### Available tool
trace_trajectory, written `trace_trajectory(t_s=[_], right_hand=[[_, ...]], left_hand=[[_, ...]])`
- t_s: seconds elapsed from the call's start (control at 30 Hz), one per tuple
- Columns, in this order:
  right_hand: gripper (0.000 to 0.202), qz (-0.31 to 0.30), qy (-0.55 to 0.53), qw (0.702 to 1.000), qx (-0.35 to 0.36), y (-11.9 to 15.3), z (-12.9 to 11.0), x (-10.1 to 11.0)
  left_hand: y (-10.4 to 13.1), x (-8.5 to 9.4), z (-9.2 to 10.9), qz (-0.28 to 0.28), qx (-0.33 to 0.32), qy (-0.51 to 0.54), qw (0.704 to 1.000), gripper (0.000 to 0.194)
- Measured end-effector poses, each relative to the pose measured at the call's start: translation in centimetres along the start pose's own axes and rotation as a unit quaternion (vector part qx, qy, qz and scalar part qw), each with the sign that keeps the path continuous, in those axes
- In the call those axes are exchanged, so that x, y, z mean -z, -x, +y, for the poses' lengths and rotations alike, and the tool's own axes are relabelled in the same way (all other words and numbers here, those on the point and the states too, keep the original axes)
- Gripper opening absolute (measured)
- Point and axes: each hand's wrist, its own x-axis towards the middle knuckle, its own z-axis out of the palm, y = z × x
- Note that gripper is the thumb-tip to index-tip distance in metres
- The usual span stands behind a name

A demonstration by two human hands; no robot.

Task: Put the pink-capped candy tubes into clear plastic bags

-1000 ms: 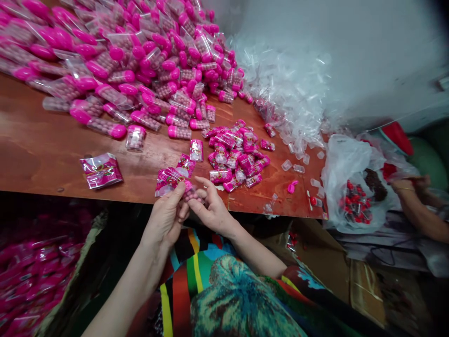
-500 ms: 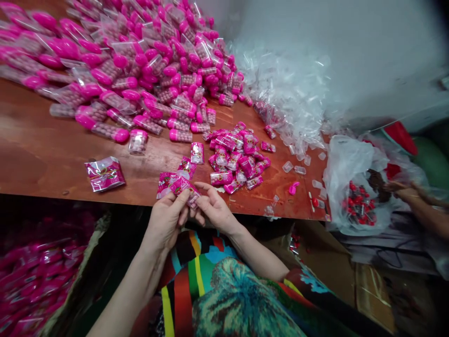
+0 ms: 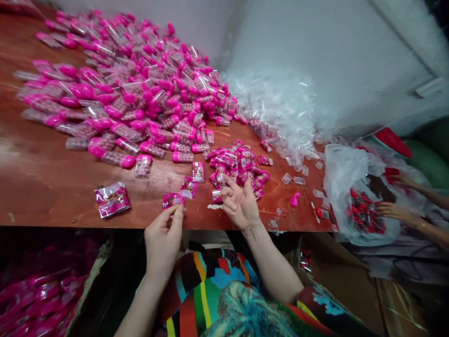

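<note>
My left hand pinches a small flat pink printed wrapper between thumb and fingertips at the table's front edge. Just beyond it lie another pink printed wrapper and a small upright pink-and-white packet. To the right, my right hand is raised palm-up with thumb and index finger apart, the other fingers partly curled; I see nothing held in it. Its fingertips overlap the near side of a heap of small pink-wrapped packets; whether they touch is unclear.
A large pile of clear tubes with pink caps and small balls covers the back left. Clear plastic pieces are heaped behind. A larger pink packet lies left. At right, another person's hands reach into a plastic bag with red-topped items.
My right hand has let go of the wrapper and moved right to the packet heap. My left hand keeps the wrapper. The view has tilted up, and the other person's hand has moved into the bag.
</note>
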Motion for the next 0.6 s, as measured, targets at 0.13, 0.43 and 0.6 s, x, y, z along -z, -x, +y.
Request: trace_trajectory(t_s=[0.13, 0.43, 0.6], right_hand=[[0.053, -0.052, 0.369, 0.925, 0.071, -1.9, 1.1, -2.2], [0.039, 0.041, 0.841, 0.523, 0.133, -5.3, 4.2, -5.1], [0.035, 0.02, 0.779, 0.578, 0.243, -3.3, 3.6, -2.9]], left_hand=[[-0.8, 0.2, -1.4, 0.007, -0.188, -0.298, 0.936, 0.028], [-0.5, -0.3, -2.4, 0.007, -0.252, -0.436, 0.864, 0.031], [-1.0, 0.1, -1.1, 0.012, -0.157, -0.187, 0.97, 0.033]])
